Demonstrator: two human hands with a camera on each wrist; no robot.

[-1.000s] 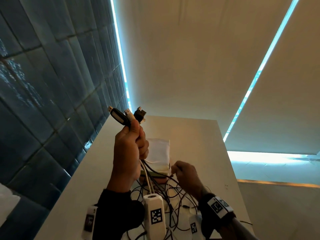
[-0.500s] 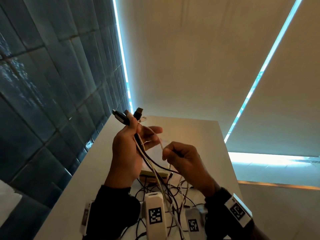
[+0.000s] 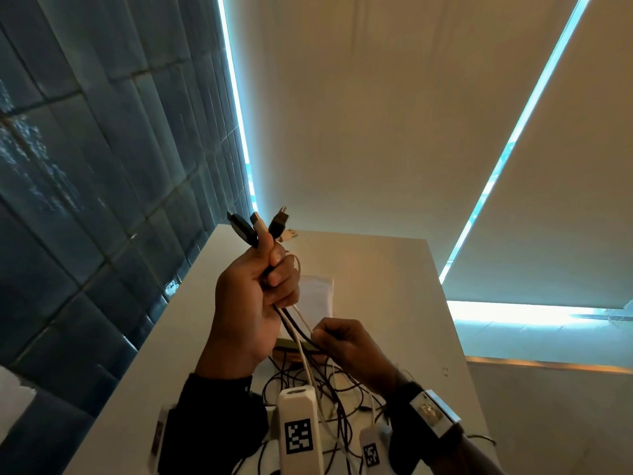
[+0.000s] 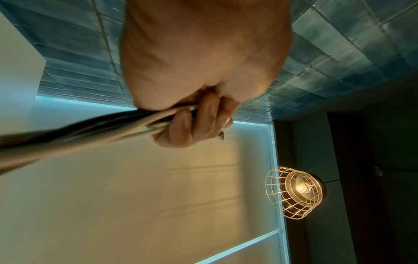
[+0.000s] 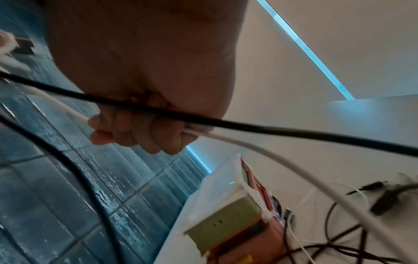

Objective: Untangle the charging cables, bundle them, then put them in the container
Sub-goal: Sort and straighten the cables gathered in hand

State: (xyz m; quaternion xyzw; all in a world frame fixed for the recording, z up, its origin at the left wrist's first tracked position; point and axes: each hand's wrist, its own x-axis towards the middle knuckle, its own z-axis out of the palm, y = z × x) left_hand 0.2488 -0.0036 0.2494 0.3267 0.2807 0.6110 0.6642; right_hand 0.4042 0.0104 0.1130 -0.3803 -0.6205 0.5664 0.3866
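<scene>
My left hand (image 3: pixel 255 296) is raised above the table and grips a bunch of black and white charging cables (image 3: pixel 294 325) in its fist; their plug ends (image 3: pixel 260 226) stick out above the thumb. In the left wrist view the fingers (image 4: pixel 194 123) wrap the cable bundle (image 4: pixel 156 119). Just below, my right hand (image 3: pixel 337 341) pinches a white cable (image 5: pixel 237 141) among the hanging strands, with a black cable (image 5: pixel 271 131) crossing its fingers (image 5: pixel 126 132). The rest of the cables lie tangled (image 3: pixel 329 392) on the table. The container (image 5: pixel 228 221), a white-topped box, stands behind the hands.
The white table (image 3: pixel 394 286) runs along a dark blue tiled wall (image 3: pixel 85 200) on the left. Pale roller blinds (image 3: pixel 376 114) hang beyond its far edge. A wire-caged lamp (image 4: pixel 296 192) shows in the left wrist view.
My left hand has closed its fingers round the cable bunch again. My right hand has dropped lower along the hanging strands, from beside the left fingers to below the fist.
</scene>
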